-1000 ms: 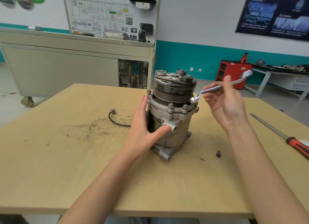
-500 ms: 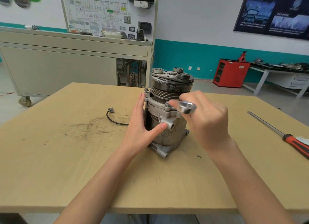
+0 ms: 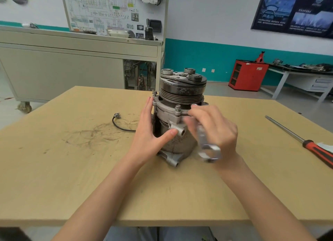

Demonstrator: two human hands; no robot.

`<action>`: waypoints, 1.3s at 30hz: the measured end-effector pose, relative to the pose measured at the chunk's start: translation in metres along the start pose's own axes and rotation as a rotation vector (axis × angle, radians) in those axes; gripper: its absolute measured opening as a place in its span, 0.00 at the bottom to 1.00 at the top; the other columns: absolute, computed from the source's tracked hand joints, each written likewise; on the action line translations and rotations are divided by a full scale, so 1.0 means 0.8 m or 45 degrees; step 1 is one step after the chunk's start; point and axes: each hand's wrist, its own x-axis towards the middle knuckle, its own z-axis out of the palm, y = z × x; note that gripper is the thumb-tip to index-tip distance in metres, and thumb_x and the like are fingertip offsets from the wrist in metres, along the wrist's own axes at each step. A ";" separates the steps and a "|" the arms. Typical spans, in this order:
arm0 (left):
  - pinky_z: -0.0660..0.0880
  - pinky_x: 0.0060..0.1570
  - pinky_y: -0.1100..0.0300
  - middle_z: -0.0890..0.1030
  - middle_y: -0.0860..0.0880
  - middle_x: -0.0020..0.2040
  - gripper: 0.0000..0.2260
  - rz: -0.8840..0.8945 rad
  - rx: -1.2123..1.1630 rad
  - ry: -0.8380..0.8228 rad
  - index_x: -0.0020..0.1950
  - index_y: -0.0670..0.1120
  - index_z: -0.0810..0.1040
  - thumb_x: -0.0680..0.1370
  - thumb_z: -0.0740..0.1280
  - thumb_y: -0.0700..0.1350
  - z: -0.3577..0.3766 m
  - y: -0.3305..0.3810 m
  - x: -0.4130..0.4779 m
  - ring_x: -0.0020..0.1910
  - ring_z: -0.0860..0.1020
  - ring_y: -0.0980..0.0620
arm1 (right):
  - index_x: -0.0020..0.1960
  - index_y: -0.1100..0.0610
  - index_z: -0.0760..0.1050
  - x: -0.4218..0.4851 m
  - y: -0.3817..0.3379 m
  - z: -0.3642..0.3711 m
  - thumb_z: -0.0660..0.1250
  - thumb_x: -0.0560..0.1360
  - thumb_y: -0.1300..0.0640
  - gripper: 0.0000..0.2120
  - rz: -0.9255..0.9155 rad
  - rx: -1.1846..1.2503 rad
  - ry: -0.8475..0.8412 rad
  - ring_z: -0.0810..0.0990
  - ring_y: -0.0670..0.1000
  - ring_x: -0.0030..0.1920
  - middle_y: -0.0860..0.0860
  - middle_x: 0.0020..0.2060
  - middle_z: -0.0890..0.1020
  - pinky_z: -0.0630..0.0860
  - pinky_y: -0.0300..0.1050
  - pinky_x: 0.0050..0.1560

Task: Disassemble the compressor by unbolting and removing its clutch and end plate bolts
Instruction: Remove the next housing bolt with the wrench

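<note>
Fingers (image 3: 200, 114) of right hand (image 3: 218, 130) curled round wrench (image 3: 207, 147), just right of compressor (image 3: 182, 94); left hand (image 3: 149, 138) flat against its left side, fingers straight. Upright on table (image 3: 90, 168). Risk of slipping and rounding bolt (image 3: 178, 107) head if seated badly, maybe tipping compressor.

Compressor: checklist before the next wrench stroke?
1. Compressor upright on table: ok.
2. Left hand braces its side: ok.
3. Right hand grips wrench: ok.
4. Wrench seated on a bolt: cannot tell, its far end is hidden and blurred.
5. Flange bolts out: not ok, front bolt in place.
6. Screwdriver clear of the work: ok.
</note>
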 end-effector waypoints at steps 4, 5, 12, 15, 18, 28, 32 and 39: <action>0.50 0.64 0.81 0.49 0.60 0.79 0.46 -0.029 0.019 -0.015 0.76 0.61 0.44 0.66 0.64 0.71 -0.003 0.005 -0.001 0.76 0.50 0.66 | 0.40 0.58 0.72 -0.001 0.030 -0.008 0.52 0.81 0.57 0.14 1.331 1.170 0.180 0.82 0.52 0.32 0.50 0.36 0.83 0.78 0.42 0.34; 0.50 0.65 0.80 0.49 0.60 0.79 0.46 -0.029 0.021 -0.016 0.77 0.61 0.44 0.66 0.64 0.71 -0.003 0.006 -0.001 0.75 0.50 0.66 | 0.40 0.59 0.70 0.001 0.046 -0.006 0.51 0.81 0.59 0.14 1.562 1.353 0.155 0.82 0.52 0.31 0.52 0.36 0.84 0.78 0.41 0.33; 0.52 0.65 0.75 0.51 0.61 0.79 0.49 -0.044 0.001 -0.023 0.79 0.57 0.47 0.65 0.65 0.71 -0.004 0.007 -0.001 0.75 0.51 0.66 | 0.50 0.55 0.67 0.021 0.099 0.015 0.53 0.82 0.61 0.06 1.910 1.831 -0.134 0.80 0.48 0.27 0.55 0.34 0.84 0.77 0.35 0.29; 0.52 0.67 0.73 0.50 0.61 0.79 0.49 -0.046 0.004 -0.027 0.79 0.57 0.47 0.65 0.65 0.71 -0.004 0.006 0.000 0.75 0.51 0.66 | 0.49 0.56 0.68 0.025 0.101 0.007 0.54 0.82 0.59 0.05 1.879 1.802 -0.165 0.81 0.48 0.29 0.56 0.36 0.84 0.78 0.36 0.31; 0.52 0.70 0.69 0.51 0.60 0.79 0.48 -0.038 0.009 -0.027 0.79 0.57 0.47 0.66 0.65 0.70 -0.004 0.004 0.000 0.75 0.50 0.66 | 0.52 0.57 0.68 0.034 0.110 -0.017 0.50 0.83 0.56 0.09 1.891 1.839 -0.300 0.85 0.55 0.39 0.62 0.44 0.84 0.80 0.40 0.36; 0.51 0.68 0.72 0.49 0.61 0.79 0.48 -0.039 0.023 -0.025 0.78 0.59 0.46 0.65 0.65 0.72 -0.004 0.004 0.001 0.75 0.49 0.67 | 0.50 0.58 0.70 0.040 0.111 -0.017 0.49 0.83 0.59 0.11 1.807 1.771 0.099 0.80 0.48 0.32 0.55 0.36 0.83 0.77 0.36 0.34; 0.53 0.72 0.61 0.49 0.62 0.79 0.48 -0.031 0.031 -0.027 0.78 0.59 0.46 0.66 0.65 0.71 -0.003 0.002 0.002 0.75 0.50 0.66 | 0.47 0.58 0.71 0.051 0.102 -0.028 0.53 0.83 0.56 0.11 1.462 1.282 0.143 0.80 0.48 0.28 0.52 0.33 0.84 0.76 0.37 0.32; 0.53 0.72 0.62 0.49 0.61 0.79 0.48 -0.033 0.032 -0.026 0.78 0.58 0.45 0.66 0.65 0.71 -0.003 0.003 0.001 0.76 0.49 0.66 | 0.44 0.63 0.81 0.055 0.036 -0.030 0.66 0.76 0.57 0.09 0.309 0.431 -0.095 0.82 0.52 0.29 0.56 0.33 0.83 0.78 0.47 0.30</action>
